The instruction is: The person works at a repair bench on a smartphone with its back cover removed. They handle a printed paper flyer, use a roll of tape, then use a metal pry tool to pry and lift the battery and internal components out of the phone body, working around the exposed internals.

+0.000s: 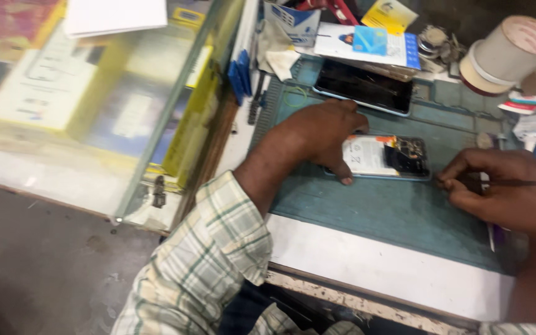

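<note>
An opened phone [387, 157] lies back-up on a teal work mat [379, 208], its white battery and dark circuit board exposed. My left hand [317, 133] rests on the phone's left end, thumb pressing its near edge. To the right of the phone, my right hand [500, 186] is closed around a thin dark tool [510, 182] that points left toward the phone's right end. The tool's tip is hard to make out.
A second phone [364, 85] lies screen-up beyond my left hand. Boxes and cards [367, 40] pile up at the back, with a tape roll [510, 49] at the far right. A glass display case [94, 105] stands to the left. The white counter edge [373, 267] runs near me.
</note>
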A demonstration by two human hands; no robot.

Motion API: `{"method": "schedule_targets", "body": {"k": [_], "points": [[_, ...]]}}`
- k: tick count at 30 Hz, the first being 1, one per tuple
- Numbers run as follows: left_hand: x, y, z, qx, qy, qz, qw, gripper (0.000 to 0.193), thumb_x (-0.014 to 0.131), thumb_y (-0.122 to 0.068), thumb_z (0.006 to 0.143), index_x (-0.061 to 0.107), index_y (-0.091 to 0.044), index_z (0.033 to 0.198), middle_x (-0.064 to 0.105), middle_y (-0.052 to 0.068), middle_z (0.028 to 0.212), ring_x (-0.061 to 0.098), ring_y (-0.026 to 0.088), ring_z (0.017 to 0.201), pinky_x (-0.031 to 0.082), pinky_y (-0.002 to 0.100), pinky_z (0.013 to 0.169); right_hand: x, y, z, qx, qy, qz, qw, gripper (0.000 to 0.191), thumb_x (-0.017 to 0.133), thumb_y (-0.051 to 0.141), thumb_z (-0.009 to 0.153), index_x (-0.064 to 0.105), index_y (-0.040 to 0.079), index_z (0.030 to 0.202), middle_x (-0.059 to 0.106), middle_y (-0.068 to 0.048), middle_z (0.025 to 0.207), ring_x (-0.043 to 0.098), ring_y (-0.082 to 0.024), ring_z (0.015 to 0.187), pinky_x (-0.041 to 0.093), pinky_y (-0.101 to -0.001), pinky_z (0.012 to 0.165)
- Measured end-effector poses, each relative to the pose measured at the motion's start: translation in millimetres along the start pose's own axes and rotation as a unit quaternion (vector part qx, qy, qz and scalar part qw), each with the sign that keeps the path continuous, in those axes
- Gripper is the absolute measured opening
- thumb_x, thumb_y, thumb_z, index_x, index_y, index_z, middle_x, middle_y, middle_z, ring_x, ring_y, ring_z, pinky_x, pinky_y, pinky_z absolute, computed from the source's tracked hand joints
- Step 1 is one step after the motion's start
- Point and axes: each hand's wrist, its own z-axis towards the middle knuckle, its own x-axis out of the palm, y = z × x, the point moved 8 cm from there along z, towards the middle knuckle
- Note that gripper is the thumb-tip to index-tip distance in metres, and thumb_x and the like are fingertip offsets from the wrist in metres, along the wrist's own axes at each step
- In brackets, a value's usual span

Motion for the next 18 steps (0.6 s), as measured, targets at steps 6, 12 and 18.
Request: {"method": "schedule_targets", "body": {"k": [6,12,18], "points": [[1,0,1,-0.024,0.019,0.001,1.0,0.089,0.099,-0.044,0.048,0.066,-0.011,0.124,0.062,0.011,0.123,0.059,0.032,0.12,0.05,0.043,0.098,0,-5,1,0.0,-0.045,-0.021,0.999,0.013,0.081,0.011,0.08,0.076,0.004,0.089,0.076,-0.006,0.084,0.077,-0.013,0.074,0.06,-0.0301,0.069],[1,0,1,-0.032,0.022,0.005,0.999,0.09,0.1,-0.044,0.048,0.066,-0.012,0.125,0.062,0.01,0.124,0.058,0.031,0.121,0.051,0.043,0.098,1,-20,0,-0.012,-0.072,-0.01,0.997,0.01,0.079,0.009,0.083,0.075,0.004,0.09,0.075,-0.007,0.083,0.077,-0.013,0.076,0.06,-0.0293,0.072],[2,-1,1,-0.042,0.045,0.013,0.998,0.086,0.099,-0.042,0.049,0.067,-0.015,0.124,0.062,0.007,0.124,0.058,0.029,0.121,0.051,0.042,0.098,-3,-20,2,-0.063,-0.138,0.057,0.987,0.009,0.073,0.006,0.091,0.071,0.003,0.099,0.076,-0.007,0.085,0.076,-0.012,0.082,0.06,-0.0262,0.075]]}}
